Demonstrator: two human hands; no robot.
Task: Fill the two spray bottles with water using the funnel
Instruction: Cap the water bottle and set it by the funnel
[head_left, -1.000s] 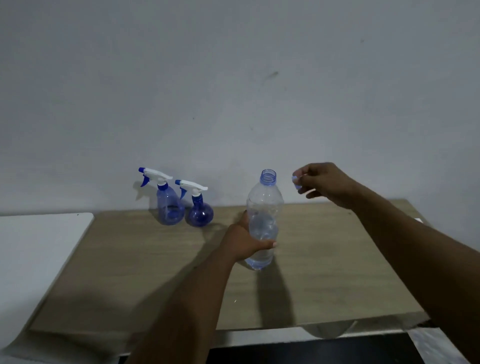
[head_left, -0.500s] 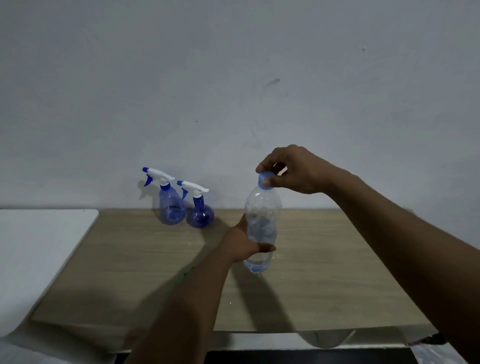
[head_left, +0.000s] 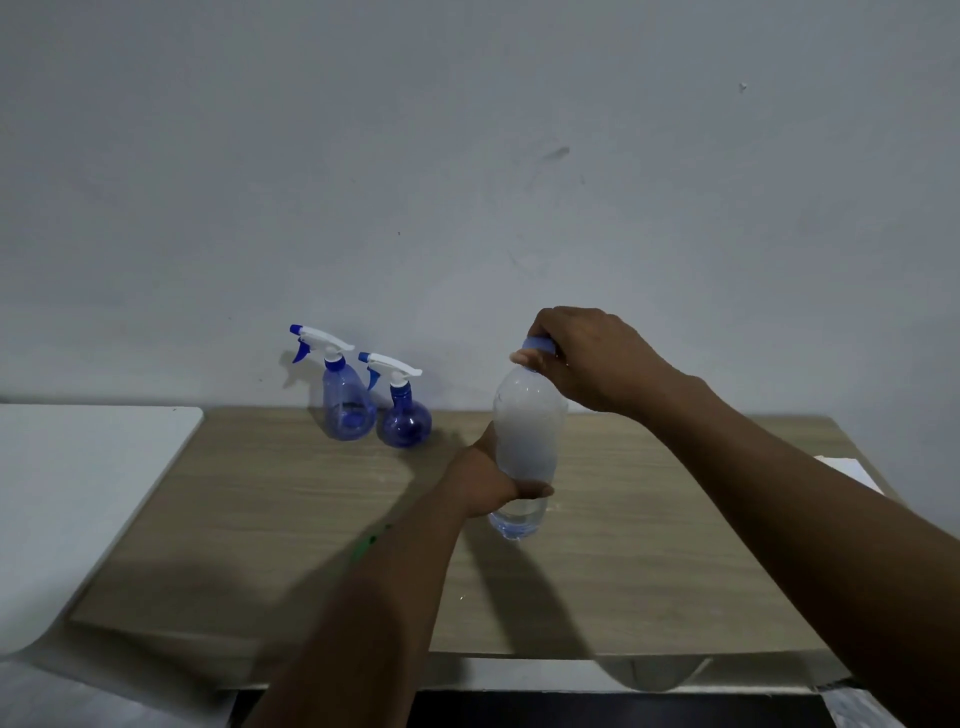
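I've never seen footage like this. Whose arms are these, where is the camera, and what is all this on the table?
There is no machine here: these are a person's two bare arms, filmed by one wide-angle camera worn on the head, looking forward and down. The left hand grips a clear water bottle round its lower part. The right hand pinches its blue cap. At the back of the wooden table, by the wall, stand a taller spray bottle and a rounder spray bottle, trigger heads on. A white surface lies to the left. No funnel shows.
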